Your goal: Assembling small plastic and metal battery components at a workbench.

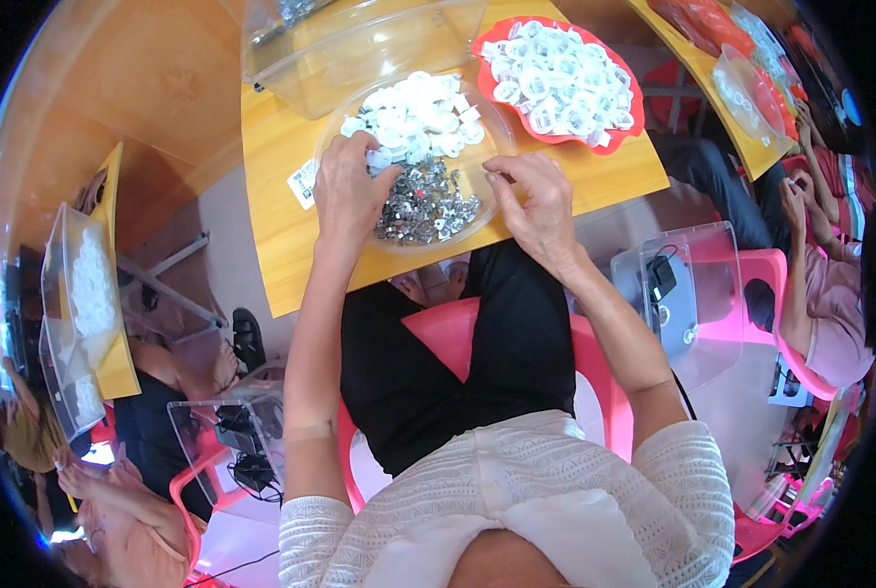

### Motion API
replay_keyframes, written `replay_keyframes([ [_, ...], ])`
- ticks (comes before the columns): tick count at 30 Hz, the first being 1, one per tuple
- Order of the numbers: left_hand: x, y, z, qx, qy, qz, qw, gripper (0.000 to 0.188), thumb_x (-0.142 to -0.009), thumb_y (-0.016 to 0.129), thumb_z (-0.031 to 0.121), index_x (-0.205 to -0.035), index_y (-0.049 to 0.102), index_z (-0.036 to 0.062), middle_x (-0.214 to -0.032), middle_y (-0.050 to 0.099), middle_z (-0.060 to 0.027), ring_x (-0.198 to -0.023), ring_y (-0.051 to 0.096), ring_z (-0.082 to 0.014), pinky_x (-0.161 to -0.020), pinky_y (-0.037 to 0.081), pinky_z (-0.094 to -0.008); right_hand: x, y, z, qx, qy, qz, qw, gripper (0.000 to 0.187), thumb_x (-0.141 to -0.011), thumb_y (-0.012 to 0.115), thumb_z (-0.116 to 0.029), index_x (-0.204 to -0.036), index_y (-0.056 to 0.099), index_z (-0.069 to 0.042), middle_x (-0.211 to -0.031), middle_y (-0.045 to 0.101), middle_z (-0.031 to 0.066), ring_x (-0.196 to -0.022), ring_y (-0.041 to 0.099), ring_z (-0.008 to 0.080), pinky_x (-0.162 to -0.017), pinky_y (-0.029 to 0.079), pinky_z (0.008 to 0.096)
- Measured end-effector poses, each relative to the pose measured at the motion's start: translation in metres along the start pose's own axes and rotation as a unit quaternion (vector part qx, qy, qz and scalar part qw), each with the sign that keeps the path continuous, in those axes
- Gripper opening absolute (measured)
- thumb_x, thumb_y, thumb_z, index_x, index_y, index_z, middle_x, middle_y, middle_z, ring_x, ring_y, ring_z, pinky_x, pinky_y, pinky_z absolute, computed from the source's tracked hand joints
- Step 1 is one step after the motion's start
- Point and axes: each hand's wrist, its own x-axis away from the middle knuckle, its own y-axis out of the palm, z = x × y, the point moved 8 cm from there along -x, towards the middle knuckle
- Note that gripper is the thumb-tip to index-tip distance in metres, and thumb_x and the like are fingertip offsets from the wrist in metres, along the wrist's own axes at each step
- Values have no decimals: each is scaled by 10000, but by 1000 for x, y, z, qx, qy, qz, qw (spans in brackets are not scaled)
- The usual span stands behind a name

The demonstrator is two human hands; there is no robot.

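A clear round tray [500,132] on the table holds a heap of small white plastic parts [418,110] at its far side. A pile of small shiny metal pieces [426,204] lies at its near side. My left hand [348,191] is over the tray's left rim, fingers curled, with a white plastic part between thumb and fingertips where the two heaps meet. At the right rim, my right hand [536,201] has thumb and forefinger bent together. Whatever they hold, if anything, is too small to make out.
A red scalloped dish [637,110] full of white ring-like parts stands right of the tray on the yellow table [281,245]. Behind the tray is a clear plastic box [360,59]. Clear bins [688,284] sit at either side, and other people work at neighbouring tables.
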Motion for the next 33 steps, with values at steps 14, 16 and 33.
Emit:
replay_keyframes([
  [14, 22, -27, -9, 422, -117, -9, 899, 160, -812, 597, 85, -939, 598, -13, -850, 623, -71, -749, 615, -146, -671, 490, -271, -3, 8, -2, 57, -17, -48, 997, 88, -709, 634, -40, -797, 640, -38, -731, 610, 76, -709, 552, 243, -671, 387, 350],
  [16, 40, -11, -3, 701, -178, -88, 685, 199, -831, 574, 97, -1006, 573, 2, -892, 631, -92, -780, 627, -177, -720, 507, -285, -7, 12, -6, 71, -36, -61, 995, 102, -706, 637, -33, -807, 644, -43, -733, 608, 73, -686, 543, 241, -690, 387, 348],
  [33, 91, 20, 15, 849, -182, -83, 489, 278, -869, 533, 99, -1120, 528, -18, -1074, 589, -123, -956, 595, -214, -858, 501, -364, -24, 69, -6, 82, -72, -293, 950, 90, -739, 597, -31, -814, 643, -9, -784, 602, 138, -819, 585, 316, -726, 462, 399],
])
